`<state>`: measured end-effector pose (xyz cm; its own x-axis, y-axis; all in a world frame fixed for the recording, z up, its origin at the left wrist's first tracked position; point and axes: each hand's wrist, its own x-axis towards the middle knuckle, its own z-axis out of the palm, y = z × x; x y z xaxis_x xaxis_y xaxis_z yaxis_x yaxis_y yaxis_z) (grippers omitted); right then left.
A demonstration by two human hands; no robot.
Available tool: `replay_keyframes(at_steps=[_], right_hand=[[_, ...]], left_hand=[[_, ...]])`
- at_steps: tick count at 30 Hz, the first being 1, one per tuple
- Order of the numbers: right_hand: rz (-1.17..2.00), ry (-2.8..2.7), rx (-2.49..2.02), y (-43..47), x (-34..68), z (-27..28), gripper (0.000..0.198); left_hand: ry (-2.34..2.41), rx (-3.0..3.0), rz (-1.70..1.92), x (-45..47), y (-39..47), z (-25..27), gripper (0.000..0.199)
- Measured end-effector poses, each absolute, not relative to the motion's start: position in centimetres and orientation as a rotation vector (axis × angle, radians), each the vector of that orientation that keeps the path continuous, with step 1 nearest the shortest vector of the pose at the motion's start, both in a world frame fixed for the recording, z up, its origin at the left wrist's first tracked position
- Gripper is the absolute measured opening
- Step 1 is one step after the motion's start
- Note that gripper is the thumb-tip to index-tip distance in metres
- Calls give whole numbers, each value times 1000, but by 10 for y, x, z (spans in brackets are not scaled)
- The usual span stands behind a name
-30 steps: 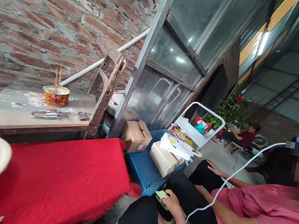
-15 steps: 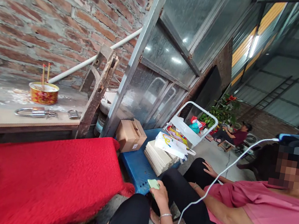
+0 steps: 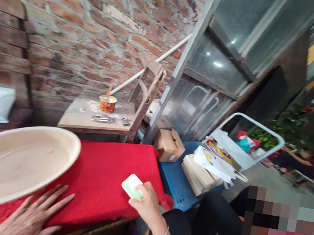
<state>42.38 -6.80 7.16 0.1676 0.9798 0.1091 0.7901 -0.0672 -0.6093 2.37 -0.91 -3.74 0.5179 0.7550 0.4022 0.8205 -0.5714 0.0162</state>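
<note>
My left hand lies on the red fuzzy cloth with its fingers spread, just beside the rim of a large cream basin. Nothing is in that hand. My right hand has its thumb and fingers closed on a small pale-green flat piece with rounded corners, above the cloth's right part; its exact kind is not clear. The basin rests at the left with its wide mouth facing up; a small reddish mark shows inside.
Behind the cloth stands a small table with a gold-and-red tin of incense sticks and a metal lock. A blue platform trolley carries a cardboard box and stacked boards. A seated person's dark-clad leg is at right.
The view has swung left, bringing the whole basin side and my left hand into sight. My right hand has moved with the pale-green piece from beside the trolley to over the red cloth.
</note>
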Motion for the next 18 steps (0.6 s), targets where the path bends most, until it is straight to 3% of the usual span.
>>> replay_keyframes(at_steps=[4,11,18], right_hand=[[473,-1756,-1947,-75,420,67,33],[139,-1243,-2517,-97,537,88,37],[309,-1644,-2103,11,443,81,42]], left_hand=[[-1282,-2607,-427,24,-12,-30,66],[-1361,-2750,-273,30,-20,-10,84],[-1376,-2842,-227,32,-20,-3,99]])
